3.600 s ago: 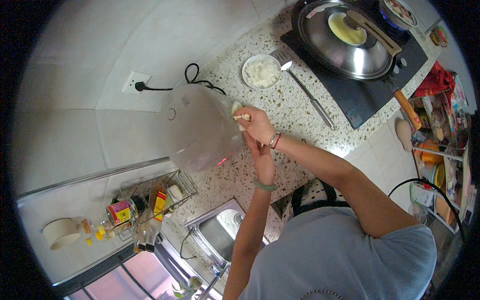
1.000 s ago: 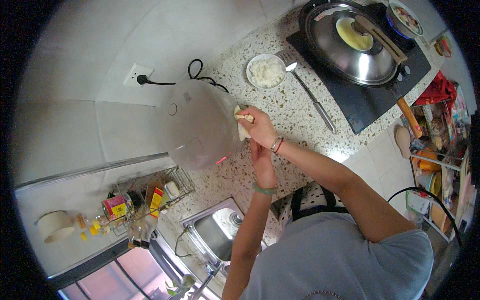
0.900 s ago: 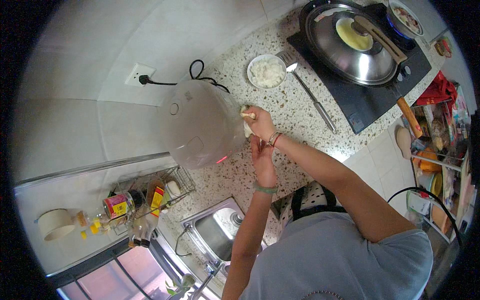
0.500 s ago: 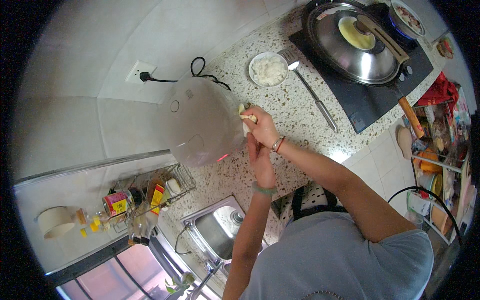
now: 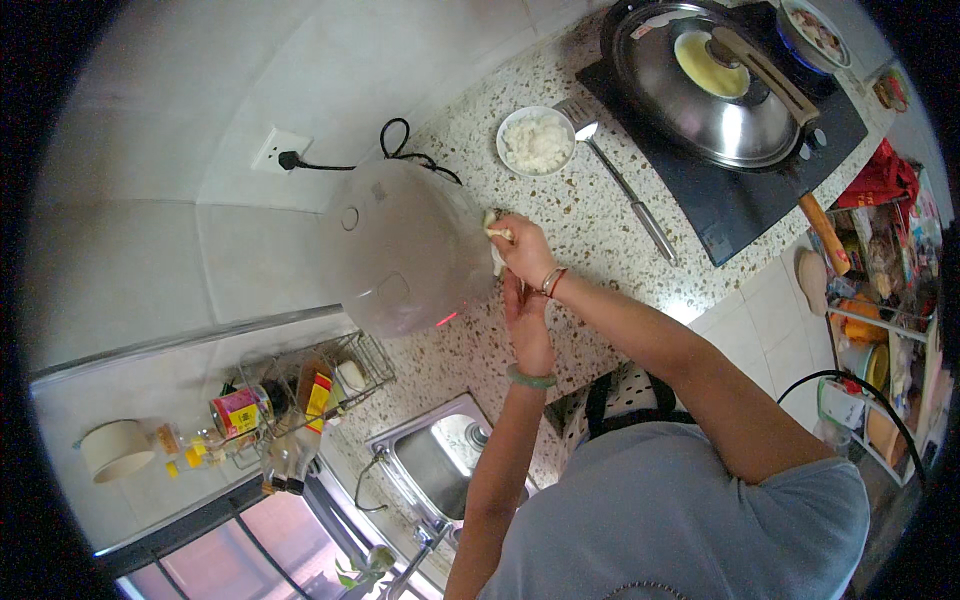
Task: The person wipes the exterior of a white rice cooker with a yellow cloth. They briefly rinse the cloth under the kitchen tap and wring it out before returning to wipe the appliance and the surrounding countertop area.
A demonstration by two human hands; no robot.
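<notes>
Pressing a pale cloth [image 5: 494, 245] against the side of a rounded white rice cooker [image 5: 405, 245], the person's right hand [image 5: 525, 250] has its fingers closed on the cloth, which is bunched between the fingertips and the cooker's right flank. A bracelet shows at that wrist. The left hand [image 5: 526, 320] lies just below the right one, close to the cooker's near right edge; its fingers point up toward the cloth, but whether they are curled together or spread cannot be told from this angle. A green bangle sits on the left wrist.

The cooker stands on a speckled stone counter [image 5: 590, 215], near the tiled wall, with its black cord running left to a wall socket [image 5: 279, 152]. To its right, well apart, is a small white bowl of rice [image 5: 536, 142], and beside that a long metal spatula [image 5: 620, 180] lies on the counter. Farther right, a steel pan lid [image 5: 705, 90] covers a pan on a dark cooktop. Near the person, on the left, a wire rack [image 5: 300, 390] holds bottles and a tin, and a steel sink [image 5: 440, 460] is set into the counter.
</notes>
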